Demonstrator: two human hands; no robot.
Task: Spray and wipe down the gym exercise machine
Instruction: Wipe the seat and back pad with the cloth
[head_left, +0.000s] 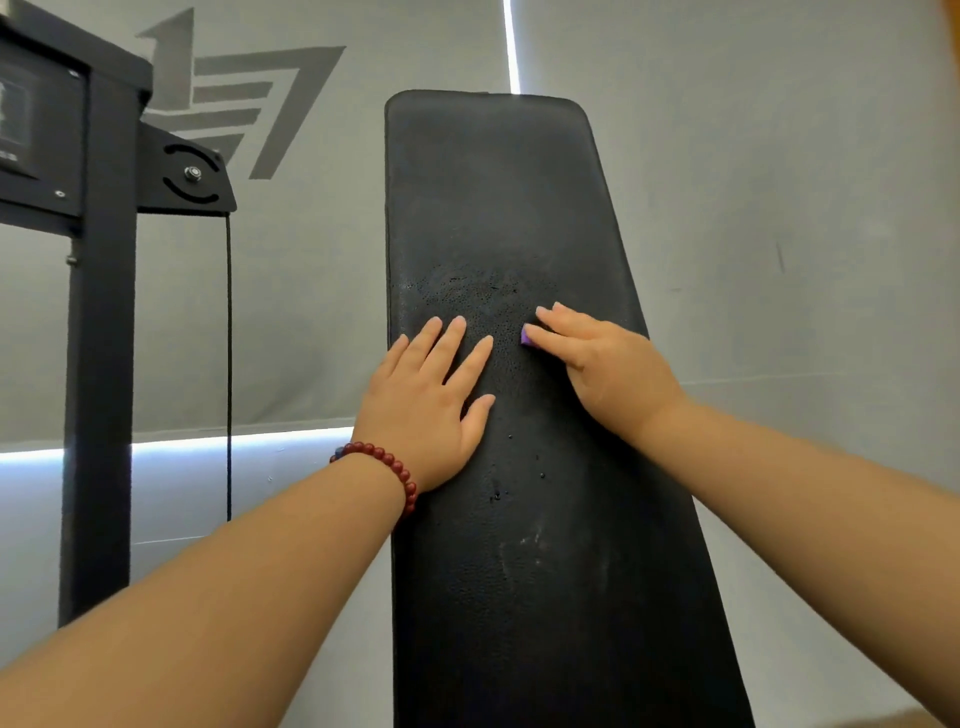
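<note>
On the far left, one black frame (98, 364) and one thin cable (228, 364) are standing. Next, the left grip (431, 400) is lying flat and loose on the one black pad (493, 182), holding nothing. Wet drops (496, 496) are sitting there, so I think wiping is going on. One purple cloth (525, 336) is peeking out under the right grip (608, 369), which is pressing it down with stretched fingers. Next, it probably needs rubbing over the drops.

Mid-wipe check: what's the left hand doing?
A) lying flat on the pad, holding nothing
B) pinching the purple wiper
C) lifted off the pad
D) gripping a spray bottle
A: the left hand lies flat on the black pad, fingers straight; the purple wiper shows under the right hand.
</note>
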